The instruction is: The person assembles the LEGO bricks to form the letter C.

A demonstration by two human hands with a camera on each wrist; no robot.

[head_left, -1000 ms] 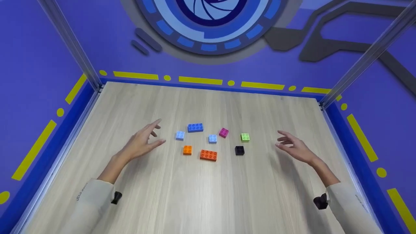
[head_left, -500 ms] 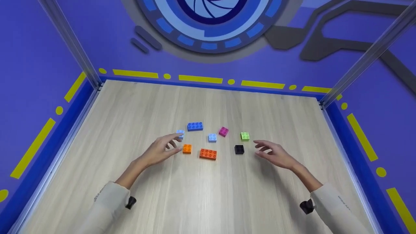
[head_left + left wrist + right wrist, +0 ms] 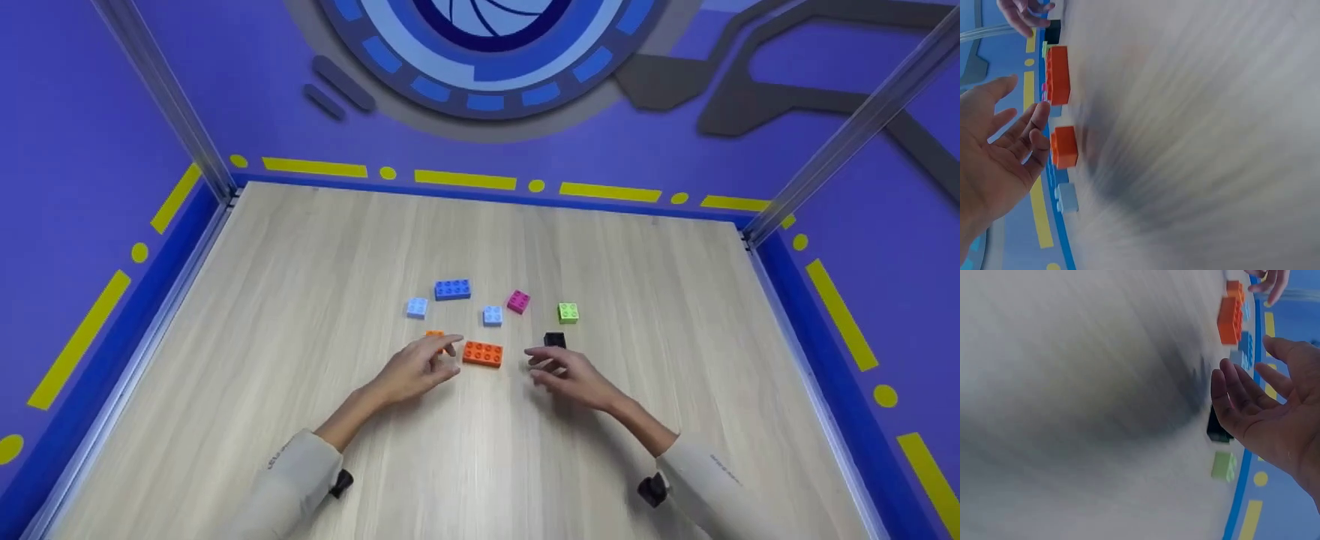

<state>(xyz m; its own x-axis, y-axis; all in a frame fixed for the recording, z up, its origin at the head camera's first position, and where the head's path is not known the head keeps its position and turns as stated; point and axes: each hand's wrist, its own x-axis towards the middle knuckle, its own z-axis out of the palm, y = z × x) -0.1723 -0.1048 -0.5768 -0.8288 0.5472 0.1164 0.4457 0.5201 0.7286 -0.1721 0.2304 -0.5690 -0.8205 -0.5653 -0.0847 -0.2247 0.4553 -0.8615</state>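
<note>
Between the two hands a red-orange eight-stud toy brick [image 3: 482, 353] lies on the table. My left hand [image 3: 414, 370] hovers just left of it, thumb and fingers apart and nothing held. It partly covers the small orange brick [image 3: 434, 333] in the head view; the left wrist view shows that orange brick [image 3: 1064, 147] whole, beyond the fingertips. To the right of the red-orange brick, my right hand [image 3: 576, 379] is held with loosely bent fingers and holds nothing. The black brick [image 3: 555, 340] sits just behind it, partly hidden by the fingers.
Farther back lie a blue eight-stud brick [image 3: 453, 289], a light blue brick [image 3: 417, 307], a second light blue brick [image 3: 492, 316], a magenta brick [image 3: 518, 301] and a lime green brick [image 3: 568, 313]. Blue-purple walls [image 3: 480, 154] enclose the wooden table [image 3: 360, 240] at the back and sides.
Both hands have moved inward from the sides and nearer to the person, closing in on the red-orange brick. The bricks keep their places.
</note>
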